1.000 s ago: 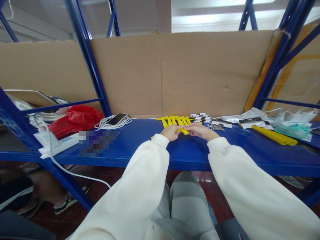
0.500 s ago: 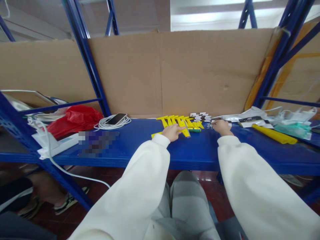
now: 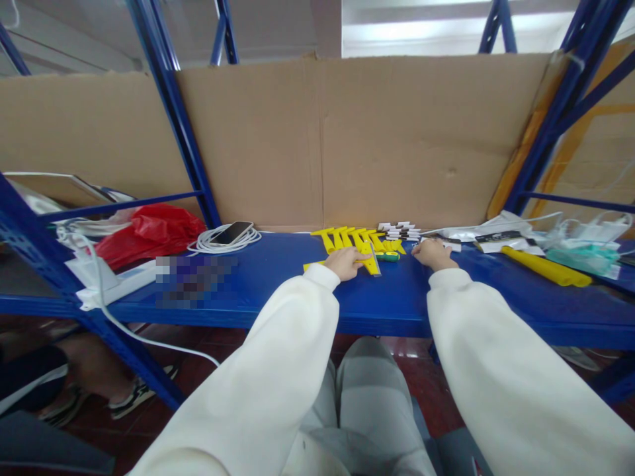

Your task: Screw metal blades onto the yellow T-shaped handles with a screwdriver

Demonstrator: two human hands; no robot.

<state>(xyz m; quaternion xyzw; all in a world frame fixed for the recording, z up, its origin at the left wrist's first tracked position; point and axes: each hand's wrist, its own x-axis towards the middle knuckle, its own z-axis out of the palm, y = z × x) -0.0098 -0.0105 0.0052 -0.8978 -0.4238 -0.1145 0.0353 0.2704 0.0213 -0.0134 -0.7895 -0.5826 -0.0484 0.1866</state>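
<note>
My left hand (image 3: pixel 343 264) is closed around a yellow scraper (image 3: pixel 371 266), which lies low over the blue shelf with its clear-edged head to the right. My right hand (image 3: pixel 434 255) reaches down, fingertips together, onto a spot where small metallic pieces lie; the fingers cover most of them. Between the hands lies a green and yellow screwdriver handle (image 3: pixel 390 256). Behind my left hand stretches a row of yellow scrapers (image 3: pixel 340 237), with small yellow parts (image 3: pixel 395 246) at its right end. Beyond them, small white and black packets (image 3: pixel 399 230) are stacked.
On the left are a phone (image 3: pixel 235 233) on a coiled white cable (image 3: pixel 213 246), a red plastic bag (image 3: pixel 157 231) and a white power strip (image 3: pixel 126 285). To the right lie a yellow roll (image 3: pixel 546 268) and pale green masks (image 3: pixel 583 258). Cardboard (image 3: pixel 397 145) stands behind; blue posts (image 3: pixel 183 125) flank the shelf.
My right hand has shifted slightly left, and its fingers now cover the small metallic pieces that showed beside it. My left hand keeps its hold on the scraper.
</note>
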